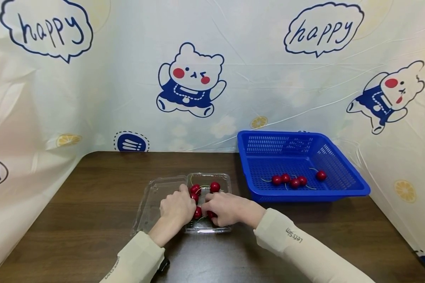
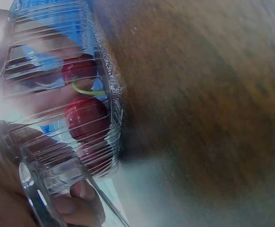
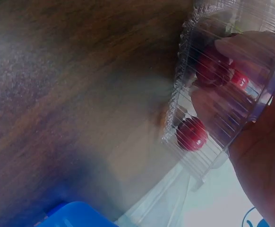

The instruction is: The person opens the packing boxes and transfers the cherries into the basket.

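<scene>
A clear plastic clamshell box (image 1: 230, 184) lies open on the table, its lid (image 1: 152, 196) folded out to the left. Several red cherries (image 1: 215, 186) with green stems sit inside. My left hand (image 1: 177, 206) grips the box at its hinge side, with curled fingers at the rim in the left wrist view. My right hand (image 1: 224, 208) reaches over the right wall into the box. Its thumb and fingers pinch a cherry (image 3: 213, 66), seen through the ribbed wall in the right wrist view. Another cherry (image 3: 191, 134) lies beside those fingers. The hands partly hide the box's contents.
A blue plastic basket (image 1: 308, 193) stands at the right back of the brown wooden table (image 1: 74, 220). In it lie several more cherries (image 1: 295, 182). A printed cloth (image 1: 127, 78) hangs behind and beside the table.
</scene>
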A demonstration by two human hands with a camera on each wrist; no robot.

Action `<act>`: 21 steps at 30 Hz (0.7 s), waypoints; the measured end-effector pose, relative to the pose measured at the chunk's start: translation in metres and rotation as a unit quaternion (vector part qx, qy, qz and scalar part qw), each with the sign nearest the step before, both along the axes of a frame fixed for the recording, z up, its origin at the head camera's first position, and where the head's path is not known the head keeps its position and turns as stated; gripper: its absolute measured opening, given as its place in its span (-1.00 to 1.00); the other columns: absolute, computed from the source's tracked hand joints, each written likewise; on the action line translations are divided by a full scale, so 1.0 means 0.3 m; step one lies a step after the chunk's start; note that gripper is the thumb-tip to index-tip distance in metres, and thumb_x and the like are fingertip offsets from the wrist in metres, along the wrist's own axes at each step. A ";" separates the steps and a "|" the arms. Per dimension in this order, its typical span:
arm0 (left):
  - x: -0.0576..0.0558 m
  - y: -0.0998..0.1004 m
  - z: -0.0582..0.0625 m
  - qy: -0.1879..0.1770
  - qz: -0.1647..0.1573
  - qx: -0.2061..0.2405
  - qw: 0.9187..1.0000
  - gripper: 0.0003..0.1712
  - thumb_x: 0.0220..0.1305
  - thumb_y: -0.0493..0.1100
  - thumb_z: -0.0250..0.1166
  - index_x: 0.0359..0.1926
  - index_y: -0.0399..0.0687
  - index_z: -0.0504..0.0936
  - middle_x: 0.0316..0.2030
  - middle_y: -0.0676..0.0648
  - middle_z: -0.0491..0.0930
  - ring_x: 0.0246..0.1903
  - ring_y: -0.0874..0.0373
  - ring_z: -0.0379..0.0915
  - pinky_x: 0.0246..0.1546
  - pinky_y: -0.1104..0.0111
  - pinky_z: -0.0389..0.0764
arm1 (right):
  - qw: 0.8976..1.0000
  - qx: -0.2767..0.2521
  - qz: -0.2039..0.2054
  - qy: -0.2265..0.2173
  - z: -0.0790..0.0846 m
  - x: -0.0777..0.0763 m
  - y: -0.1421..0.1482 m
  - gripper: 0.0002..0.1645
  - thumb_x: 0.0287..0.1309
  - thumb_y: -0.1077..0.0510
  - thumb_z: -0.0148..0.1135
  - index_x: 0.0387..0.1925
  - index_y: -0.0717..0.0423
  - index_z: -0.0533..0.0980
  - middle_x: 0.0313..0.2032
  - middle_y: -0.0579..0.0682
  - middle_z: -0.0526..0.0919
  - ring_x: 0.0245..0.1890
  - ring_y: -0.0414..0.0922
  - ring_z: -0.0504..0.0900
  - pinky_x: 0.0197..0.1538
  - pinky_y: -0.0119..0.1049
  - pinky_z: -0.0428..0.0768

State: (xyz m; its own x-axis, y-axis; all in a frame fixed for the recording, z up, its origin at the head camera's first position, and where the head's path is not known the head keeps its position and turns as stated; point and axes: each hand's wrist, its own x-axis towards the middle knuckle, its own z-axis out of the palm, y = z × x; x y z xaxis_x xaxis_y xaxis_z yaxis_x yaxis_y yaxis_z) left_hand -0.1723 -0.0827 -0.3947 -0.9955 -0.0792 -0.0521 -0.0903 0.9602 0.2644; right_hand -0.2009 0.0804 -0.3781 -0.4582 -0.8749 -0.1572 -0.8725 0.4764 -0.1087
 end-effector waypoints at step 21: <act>-0.004 0.002 -0.004 -0.008 0.004 0.003 1.000 -0.67 0.29 -0.03 0.10 -0.24 -0.26 0.40 -0.52 -0.29 0.61 -0.56 -0.20 0.56 -0.64 0.04 0.50 | 1.000 0.007 -0.018 0.005 -0.018 0.007 -0.004 -0.85 0.07 0.03 0.37 -0.27 -0.14 0.61 -0.25 -0.07 0.56 -0.26 -0.17 0.53 -0.19 -0.28 0.62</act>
